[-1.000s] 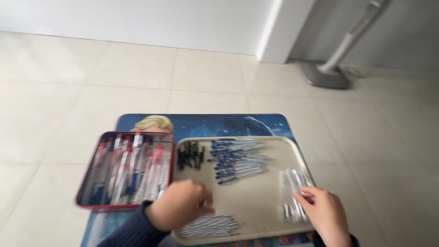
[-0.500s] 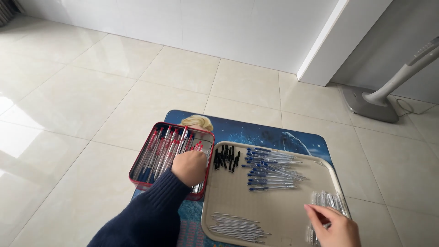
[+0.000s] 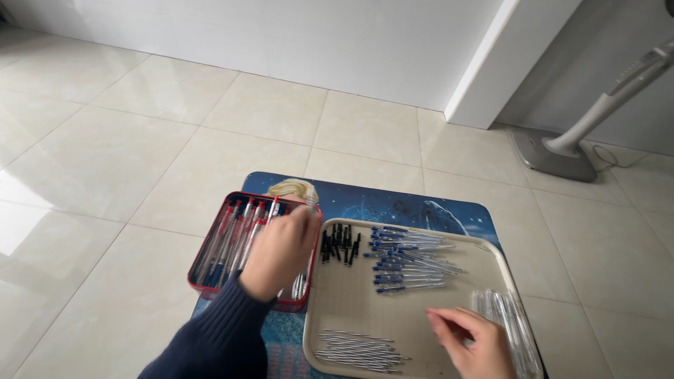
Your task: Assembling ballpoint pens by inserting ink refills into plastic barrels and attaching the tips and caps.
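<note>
Head view: pen parts are seen sorted into separate groups, apparently so that each kind can be reached without searching. At the lower centre of the frame, the left hand (image 3: 281,254) is held over the red tin (image 3: 203,270), its fingers curled around a slim pen (image 3: 307,208) whose tip shows above the knuckles. Finished pens with clear barrels and red tips are laid side by side in the tin. To its right, a beige plastic tray (image 3: 351,302) carries black caps (image 3: 340,244), blue-tipped pens (image 3: 407,260), thin metal refills (image 3: 358,347) and clear barrels (image 3: 502,316). The right hand (image 3: 472,344), at the lower right, is loosely open, fingertips lowered beside the barrels, nothing visibly gripped. Everything rests on a blue picture-printed worktop (image 3: 421,207) set on glossy pale floor tiles (image 3: 140,140).
</note>
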